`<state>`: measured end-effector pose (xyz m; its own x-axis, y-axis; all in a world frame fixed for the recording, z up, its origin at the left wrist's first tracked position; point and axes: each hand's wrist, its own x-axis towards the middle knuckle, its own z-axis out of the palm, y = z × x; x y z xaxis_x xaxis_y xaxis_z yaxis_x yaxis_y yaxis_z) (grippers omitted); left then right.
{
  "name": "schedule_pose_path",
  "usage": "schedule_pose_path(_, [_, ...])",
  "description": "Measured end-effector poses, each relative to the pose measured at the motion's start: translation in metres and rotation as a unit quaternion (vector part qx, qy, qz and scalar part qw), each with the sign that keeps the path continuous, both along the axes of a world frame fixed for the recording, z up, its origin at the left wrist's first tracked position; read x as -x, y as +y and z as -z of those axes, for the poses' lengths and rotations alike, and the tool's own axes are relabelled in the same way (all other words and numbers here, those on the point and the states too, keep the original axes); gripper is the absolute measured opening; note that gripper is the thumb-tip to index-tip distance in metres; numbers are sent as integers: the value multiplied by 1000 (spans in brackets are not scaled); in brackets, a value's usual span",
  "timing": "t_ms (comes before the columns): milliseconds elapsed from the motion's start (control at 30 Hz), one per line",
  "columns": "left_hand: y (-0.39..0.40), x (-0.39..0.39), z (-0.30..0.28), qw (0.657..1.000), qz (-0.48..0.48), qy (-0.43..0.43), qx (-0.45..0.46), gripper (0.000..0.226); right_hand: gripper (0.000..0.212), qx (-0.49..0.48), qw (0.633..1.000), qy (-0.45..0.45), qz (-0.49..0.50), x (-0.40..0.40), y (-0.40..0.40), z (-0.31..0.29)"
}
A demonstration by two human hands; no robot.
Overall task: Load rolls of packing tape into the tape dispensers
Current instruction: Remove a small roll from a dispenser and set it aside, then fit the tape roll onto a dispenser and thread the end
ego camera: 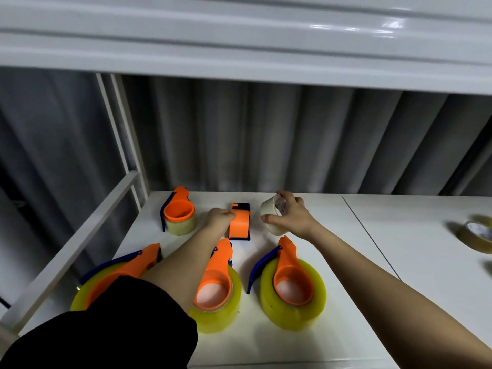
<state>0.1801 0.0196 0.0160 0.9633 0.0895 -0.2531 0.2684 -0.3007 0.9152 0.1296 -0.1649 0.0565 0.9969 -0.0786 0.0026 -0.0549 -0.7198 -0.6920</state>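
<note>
R hand [288, 218] gripped pale tape roll [271, 217], held just right of the empty orange dispenser [239, 222]. L hand [219, 218] gripped dispenser's left side on the white table [292, 347]; its long axis ran front-to-back. Roll likely goes leftward onto it; R hand nearer.

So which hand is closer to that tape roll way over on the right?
Right. The right hand, holding a white roll, is nearer that tape roll; the left hand grips the empty dispenser, farther away.
</note>
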Motion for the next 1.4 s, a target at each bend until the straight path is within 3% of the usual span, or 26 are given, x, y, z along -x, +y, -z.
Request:
schedule_pose_path(133, [6, 6, -7, 995, 3, -57, -85, 45, 86, 33, 999, 6, -3, 2, -1, 0])
schedule_pose_path(300, [9, 14, -31, 946, 81, -177, -261, 39, 89, 99, 995, -5, 0, 2, 2, -6])
schedule_pose_path(367, [6, 16, -44, 915, 133, -208, -318, 38, 91, 113, 994, -8, 12, 0, 4, -10])
schedule_pose_path(500, [-7, 20, -66, 823, 214, -263, -457, 38, 86, 184, 983, -15, 24, 1, 5, -19])
schedule_pose_path(800, [-64, 39, -72, 683, 254, -303, -615, 49, 85, 225, 972, -12, 73, 30, -50, -27])
schedule_pose_path(1000, [-133, 57, -73, 673, 254, -296, -629, 54, 88, 231, 968, 16, 101, 49, -129, -20])
schedule_pose_path(1233, [-241, 78, -66, 713, 218, -256, -616, 59, 87, 248, 965, 25, 75, 62, -233, -19])
schedule_pose_path(1400, [-292, 89, -65, 718, 210, -247, -616, 54, 85, 274, 960, 21, 51, 64, -276, -27])
